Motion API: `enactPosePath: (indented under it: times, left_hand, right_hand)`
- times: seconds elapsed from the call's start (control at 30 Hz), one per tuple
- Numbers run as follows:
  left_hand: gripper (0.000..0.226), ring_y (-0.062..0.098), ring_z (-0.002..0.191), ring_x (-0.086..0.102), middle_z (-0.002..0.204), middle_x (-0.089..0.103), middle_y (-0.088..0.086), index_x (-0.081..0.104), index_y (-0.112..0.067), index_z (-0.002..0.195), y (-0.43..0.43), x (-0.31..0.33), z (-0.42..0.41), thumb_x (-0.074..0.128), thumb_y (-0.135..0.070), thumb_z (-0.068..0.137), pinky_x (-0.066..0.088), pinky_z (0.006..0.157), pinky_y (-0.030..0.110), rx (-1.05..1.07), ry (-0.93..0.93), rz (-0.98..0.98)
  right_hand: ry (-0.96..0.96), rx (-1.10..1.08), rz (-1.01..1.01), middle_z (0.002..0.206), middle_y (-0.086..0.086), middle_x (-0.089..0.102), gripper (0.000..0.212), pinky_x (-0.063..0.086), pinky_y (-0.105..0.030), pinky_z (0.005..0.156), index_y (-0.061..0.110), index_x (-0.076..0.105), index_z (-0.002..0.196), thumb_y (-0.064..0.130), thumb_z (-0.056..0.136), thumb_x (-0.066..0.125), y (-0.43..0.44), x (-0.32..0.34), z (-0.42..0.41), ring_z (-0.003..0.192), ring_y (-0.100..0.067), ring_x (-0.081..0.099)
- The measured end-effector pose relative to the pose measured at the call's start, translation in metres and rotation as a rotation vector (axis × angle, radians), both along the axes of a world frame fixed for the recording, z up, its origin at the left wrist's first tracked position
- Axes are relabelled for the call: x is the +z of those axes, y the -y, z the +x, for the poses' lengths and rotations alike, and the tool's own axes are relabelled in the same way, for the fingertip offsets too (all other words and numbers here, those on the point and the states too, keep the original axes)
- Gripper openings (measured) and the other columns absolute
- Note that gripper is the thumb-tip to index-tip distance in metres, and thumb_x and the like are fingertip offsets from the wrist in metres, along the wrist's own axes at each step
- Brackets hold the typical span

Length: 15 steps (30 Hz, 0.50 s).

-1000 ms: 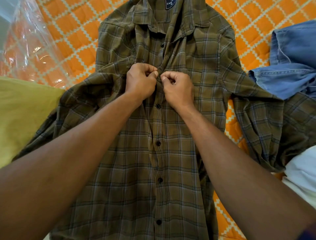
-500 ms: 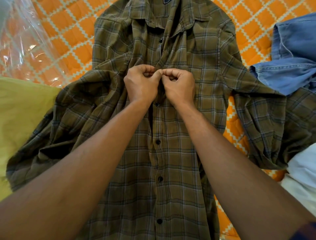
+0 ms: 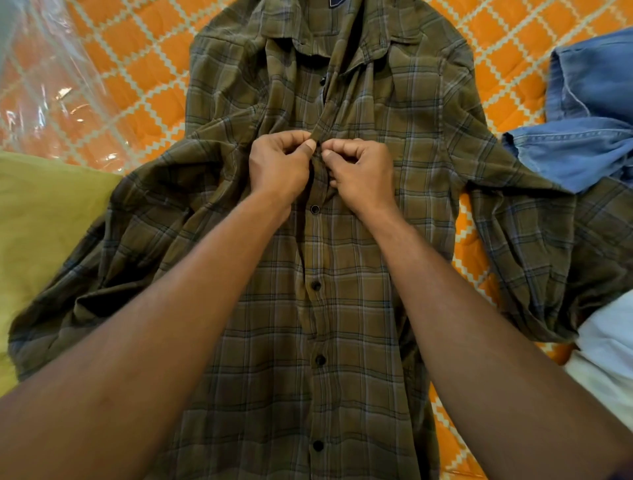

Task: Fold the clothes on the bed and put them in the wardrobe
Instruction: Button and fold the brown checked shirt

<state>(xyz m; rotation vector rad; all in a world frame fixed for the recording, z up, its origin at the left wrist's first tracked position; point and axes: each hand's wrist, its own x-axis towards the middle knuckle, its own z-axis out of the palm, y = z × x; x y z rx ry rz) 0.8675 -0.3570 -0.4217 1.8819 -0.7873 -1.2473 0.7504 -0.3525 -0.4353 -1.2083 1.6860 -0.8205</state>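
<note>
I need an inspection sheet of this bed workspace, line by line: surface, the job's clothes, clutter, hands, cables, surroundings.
Surface: orange bedcover with a pale diamond pattern.
Job's things: plaid shirt lies spread front up, not yet folded, lower buttons fastened, collar end open; denim garment lies crumpled, touching one sleeve.
Clutter: white cloth, yellow-green cloth, clear plastic at the edges.
Grippers: left hand and right hand both pinch the shirt's front strip at chest height.
Cables: nothing seen.
Surroundings: nothing seen beyond the bed; no wardrobe in view.

No legible text; the plaid shirt's neck label is cropped.
</note>
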Motion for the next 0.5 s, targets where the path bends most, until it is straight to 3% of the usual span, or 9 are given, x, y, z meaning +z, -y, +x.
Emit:
enactPosePath:
  times: [0.1, 0.13, 0.27, 0.43, 0.5]
  left_hand:
    - [0.01, 0.018, 0.102, 0.071, 0.101, 0.076, 0.003, 0.076, -0.023, 0.096, 0.002, 0.002, 0.003, 0.068, -0.017, 0.094, 0.059, 0.091, 0.037, -0.039, -0.089, 0.017]
    - [0.011, 0.018, 0.1, 0.071, 0.099, 0.076, 0.004, 0.076, -0.022, 0.095, 0.003, 0.003, 0.004, 0.067, -0.016, 0.095, 0.06, 0.089, 0.037, -0.06, -0.112, 0.021]
    - [0.014, 0.016, 0.083, 0.073, 0.089, 0.076, 0.006, 0.075, -0.014, 0.094, 0.007, 0.013, 0.009, 0.062, -0.011, 0.099, 0.061, 0.075, 0.029, -0.145, -0.237, 0.035]
    - [0.008, 0.007, 0.088, 0.071, 0.088, 0.074, -0.005, 0.074, -0.025, 0.091, 0.012, 0.011, 0.006, 0.072, -0.017, 0.092, 0.059, 0.084, 0.026, -0.209, 0.116, -0.059]
    - [0.009, 0.003, 0.087, 0.07, 0.088, 0.074, -0.008, 0.075, -0.026, 0.093, 0.011, 0.009, 0.006, 0.074, -0.018, 0.091, 0.059, 0.086, 0.025, -0.186, 0.138, -0.065]
  right_hand:
    - [-0.029, 0.02, -0.041, 0.095, 0.014, 0.07, 0.02, 0.06, -0.032, 0.083, 0.013, 0.079, 0.108, 0.021, 0.091, 0.073, -0.006, 0.003, 0.001, 0.09, -0.004, 0.069]
    - [-0.02, 0.014, -0.039, 0.09, 0.015, 0.068, 0.02, 0.059, -0.026, 0.08, 0.011, 0.078, 0.108, 0.018, 0.09, 0.074, -0.006, 0.004, 0.0, 0.083, -0.001, 0.067]
    - [0.212, -0.076, 0.056, 0.072, -0.002, 0.069, 0.008, 0.054, -0.023, 0.061, 0.003, 0.077, 0.097, 0.006, 0.089, 0.074, 0.0, 0.011, -0.006, 0.062, -0.007, 0.06]
    - [0.219, -0.053, 0.097, 0.07, -0.005, 0.068, 0.008, 0.054, -0.018, 0.057, 0.003, 0.077, 0.091, 0.011, 0.092, 0.074, 0.003, 0.014, -0.008, 0.059, -0.004, 0.061]
    - [0.18, -0.061, 0.092, 0.068, -0.001, 0.069, 0.008, 0.053, -0.018, 0.057, 0.005, 0.078, 0.092, 0.011, 0.092, 0.073, 0.003, 0.011, -0.007, 0.057, -0.002, 0.062]
